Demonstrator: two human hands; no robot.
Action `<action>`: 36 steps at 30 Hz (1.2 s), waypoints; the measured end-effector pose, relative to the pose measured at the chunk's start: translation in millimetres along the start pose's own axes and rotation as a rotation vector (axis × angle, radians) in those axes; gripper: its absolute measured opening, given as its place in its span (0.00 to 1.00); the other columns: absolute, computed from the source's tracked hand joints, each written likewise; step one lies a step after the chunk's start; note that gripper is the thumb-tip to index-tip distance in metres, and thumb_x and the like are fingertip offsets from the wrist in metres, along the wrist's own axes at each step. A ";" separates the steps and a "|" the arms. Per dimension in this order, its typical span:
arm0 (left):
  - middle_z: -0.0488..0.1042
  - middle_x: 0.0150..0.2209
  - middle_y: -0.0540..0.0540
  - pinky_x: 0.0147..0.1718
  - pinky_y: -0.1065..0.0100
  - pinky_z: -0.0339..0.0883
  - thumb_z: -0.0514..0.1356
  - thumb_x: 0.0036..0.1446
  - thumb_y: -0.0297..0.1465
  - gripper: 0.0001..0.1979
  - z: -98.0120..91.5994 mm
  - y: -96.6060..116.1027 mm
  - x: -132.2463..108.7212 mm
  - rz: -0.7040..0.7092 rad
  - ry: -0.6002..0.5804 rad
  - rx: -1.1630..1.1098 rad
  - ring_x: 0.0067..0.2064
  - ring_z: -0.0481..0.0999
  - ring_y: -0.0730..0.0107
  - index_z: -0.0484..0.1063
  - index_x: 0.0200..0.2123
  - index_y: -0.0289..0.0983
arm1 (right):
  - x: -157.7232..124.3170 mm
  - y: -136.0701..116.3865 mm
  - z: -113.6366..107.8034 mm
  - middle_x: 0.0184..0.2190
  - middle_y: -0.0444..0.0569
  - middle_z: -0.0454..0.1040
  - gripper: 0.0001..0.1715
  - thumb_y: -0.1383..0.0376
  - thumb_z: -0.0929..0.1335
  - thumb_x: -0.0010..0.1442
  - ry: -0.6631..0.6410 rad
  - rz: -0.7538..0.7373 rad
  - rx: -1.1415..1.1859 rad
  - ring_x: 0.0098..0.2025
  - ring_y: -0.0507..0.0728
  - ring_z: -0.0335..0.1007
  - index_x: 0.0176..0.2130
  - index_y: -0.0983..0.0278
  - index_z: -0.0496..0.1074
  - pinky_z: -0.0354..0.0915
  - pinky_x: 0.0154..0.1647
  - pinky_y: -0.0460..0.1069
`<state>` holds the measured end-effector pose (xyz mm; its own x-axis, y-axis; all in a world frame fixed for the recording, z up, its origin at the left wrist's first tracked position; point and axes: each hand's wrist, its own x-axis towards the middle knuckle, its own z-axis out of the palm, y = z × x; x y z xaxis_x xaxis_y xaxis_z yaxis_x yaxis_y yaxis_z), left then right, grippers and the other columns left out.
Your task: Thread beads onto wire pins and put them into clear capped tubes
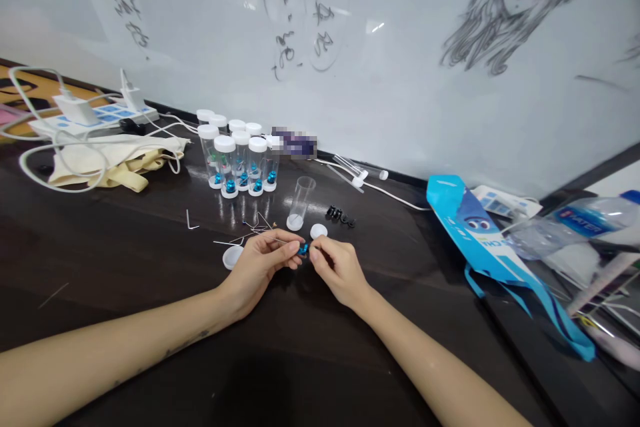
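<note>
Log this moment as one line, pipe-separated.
left hand: pinching small blue part | right hand: at its right side, contact unclear | nearby: open-topped clear tube, upright; white cap | beyond: capped tubes

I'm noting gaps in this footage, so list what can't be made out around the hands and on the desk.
All in the head view:
Blue part: partly covered by the left hand; full shape hidden.
Right hand: its fingers hide whatever their tips may grip.
Rear tubes: contents partly hidden behind front tubes.
Purple item: pixelated, details lost.
Bottle cap: cut off by the right edge.
</note>
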<state>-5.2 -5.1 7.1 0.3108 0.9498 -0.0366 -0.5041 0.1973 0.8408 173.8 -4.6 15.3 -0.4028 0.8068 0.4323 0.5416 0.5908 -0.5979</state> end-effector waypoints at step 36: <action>0.77 0.26 0.48 0.31 0.75 0.68 0.69 0.51 0.31 0.06 -0.4 -0.5 -0.2 0.014 -0.015 0.013 0.28 0.73 0.75 0.79 0.32 0.34 | -0.2 1.7 0.4 0.21 0.41 0.60 0.18 0.63 0.60 0.67 -0.010 -0.013 -0.020 0.22 0.50 0.56 0.25 0.63 0.62 0.54 0.27 0.46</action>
<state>-5.3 -5.3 6.5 0.3158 0.9487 -0.0173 -0.4976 0.1810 0.8483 174.5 -3.8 13.9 -0.4170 0.7990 0.4333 0.5507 0.6013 -0.5789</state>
